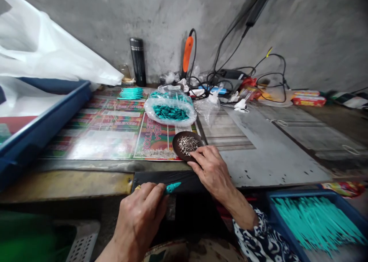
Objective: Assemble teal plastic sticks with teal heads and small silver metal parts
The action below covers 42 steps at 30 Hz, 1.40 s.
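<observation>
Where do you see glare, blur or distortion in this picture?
Head view: glare whitens the printed sheet; head view: metal pieces glint in the dark dish; head view: the green shape lower left is blurred; head view: the flask leans, perhaps wide-angle distortion.

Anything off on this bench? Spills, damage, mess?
Three things: black cables tangled by the wall among crumpled plastic; dark spots near the front edge of the grey board; a whitish patch on the printed sheet, left of the brown dish. The last two could be wear or residue.
</observation>
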Motion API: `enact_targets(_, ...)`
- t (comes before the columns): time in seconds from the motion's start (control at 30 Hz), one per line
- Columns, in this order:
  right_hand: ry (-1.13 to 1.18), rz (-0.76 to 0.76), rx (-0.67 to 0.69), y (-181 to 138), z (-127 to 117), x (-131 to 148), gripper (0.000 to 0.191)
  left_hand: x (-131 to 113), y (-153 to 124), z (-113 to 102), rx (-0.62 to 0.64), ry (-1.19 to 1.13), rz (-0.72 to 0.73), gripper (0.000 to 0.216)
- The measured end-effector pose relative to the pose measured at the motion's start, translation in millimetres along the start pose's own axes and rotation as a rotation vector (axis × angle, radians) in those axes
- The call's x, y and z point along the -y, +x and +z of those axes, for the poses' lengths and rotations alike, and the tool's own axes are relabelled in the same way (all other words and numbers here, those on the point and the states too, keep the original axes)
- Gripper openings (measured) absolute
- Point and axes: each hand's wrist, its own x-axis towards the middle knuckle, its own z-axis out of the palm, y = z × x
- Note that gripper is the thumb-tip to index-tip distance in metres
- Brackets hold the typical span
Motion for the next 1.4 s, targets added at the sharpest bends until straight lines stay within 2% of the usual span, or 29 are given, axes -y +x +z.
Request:
enact_targets(0.5, 0.096, 0.014, -0.031, -1, 2, -2, 0.008, -3, 0, -2, 0.031, -0.01, -0.033, 0.022)
enact_targets(0.77, 0.226, 0.094, -0.003, 1, -2, -9, 0.013, -6, -3, -6, 0.112, -0.147, -0.147, 0.016)
enact_targets(0.9, 0.348, 0.114, -0.028, -3, -12, 9, 0.014, -7, -1, -8, 0.175, -0.197, -0.196, 0.01)
enact_targets(1.13, 0.762, 0.111, 0.01, -18, -24, 60, 0.011, -13, 4, -13, 0.223, -0.223, -0.211, 0.007)
enact_targets(1.4, 0.821, 0.082, -0.033, -23, -20, 62, 0.011, -19, 7, -15, 0.25, -0.188, -0.199, 0.007)
